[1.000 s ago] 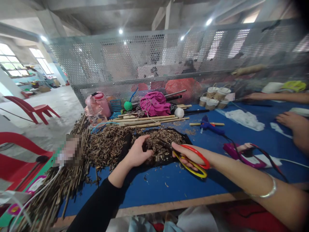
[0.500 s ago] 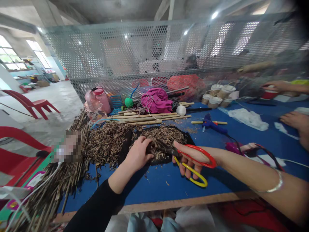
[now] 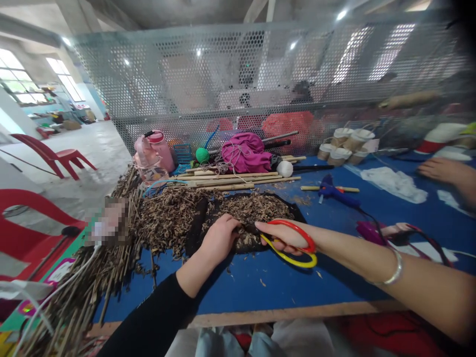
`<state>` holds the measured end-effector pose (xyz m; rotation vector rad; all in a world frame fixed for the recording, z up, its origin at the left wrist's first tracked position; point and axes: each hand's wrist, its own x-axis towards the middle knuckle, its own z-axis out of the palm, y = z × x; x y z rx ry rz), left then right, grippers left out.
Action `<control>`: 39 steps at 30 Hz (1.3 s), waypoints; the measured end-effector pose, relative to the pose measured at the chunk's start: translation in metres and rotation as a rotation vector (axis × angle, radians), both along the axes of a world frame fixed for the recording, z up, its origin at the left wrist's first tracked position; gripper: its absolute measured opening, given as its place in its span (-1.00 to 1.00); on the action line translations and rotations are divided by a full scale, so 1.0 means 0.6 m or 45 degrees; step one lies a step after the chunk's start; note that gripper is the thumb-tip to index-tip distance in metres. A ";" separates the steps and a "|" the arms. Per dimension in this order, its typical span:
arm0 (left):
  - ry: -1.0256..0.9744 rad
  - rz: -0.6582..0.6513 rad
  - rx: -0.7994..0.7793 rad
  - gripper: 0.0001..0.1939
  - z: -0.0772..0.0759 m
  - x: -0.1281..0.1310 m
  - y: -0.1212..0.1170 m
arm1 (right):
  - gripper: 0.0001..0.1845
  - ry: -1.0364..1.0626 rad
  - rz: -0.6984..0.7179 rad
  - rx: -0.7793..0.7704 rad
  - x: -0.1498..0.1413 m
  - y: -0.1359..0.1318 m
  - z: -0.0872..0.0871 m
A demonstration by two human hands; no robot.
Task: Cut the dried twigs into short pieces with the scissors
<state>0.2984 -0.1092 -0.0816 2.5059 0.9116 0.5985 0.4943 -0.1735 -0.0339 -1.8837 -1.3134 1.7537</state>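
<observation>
R hand [image 3: 285, 235] gripped red-and-yellow-handled scissors [image 3: 302, 264], fingers wrapped round the handles, blades pointed twd. L hand [image 3: 219, 240], prob. so the two could work at one spot. L hand's fingers were half curled just beside the scissors' tip; what, if anything, they pinched couldn't be told. Both hands were over brown dry bits [image 3: 256, 204] on a dark cloth [image 3: 195, 230], prob. spread to keep loose pieces together. A bigger heap [image 3: 163, 213] sat left, w/ long stems [image 3: 98, 285] beyond, poss. for easy L-hand reach. Light sticks [image 3: 228, 182] lay behind; a blue glue gun [image 3: 342, 197] rested on another stick, nozzle maybe propped off the table [image 3: 230, 297]. Far R: a co-worker's hand [image 3: 439, 169].
</observation>
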 end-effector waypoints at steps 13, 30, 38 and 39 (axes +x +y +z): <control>-0.247 0.445 -0.236 -0.71 -0.008 0.000 0.026 | -0.25 0.150 -0.159 -0.097 0.011 -0.032 0.017; -0.328 0.313 -0.260 -0.89 -0.018 -0.004 0.021 | -0.16 0.337 0.027 -0.209 -0.012 -0.005 0.010; -0.327 0.218 -0.148 -0.88 -0.017 -0.004 0.022 | -0.35 0.176 -0.100 -0.043 -0.021 0.001 -0.021; -0.322 0.224 -0.149 -0.88 -0.017 -0.004 0.022 | -0.37 0.163 -0.109 -0.047 -0.020 -0.002 -0.023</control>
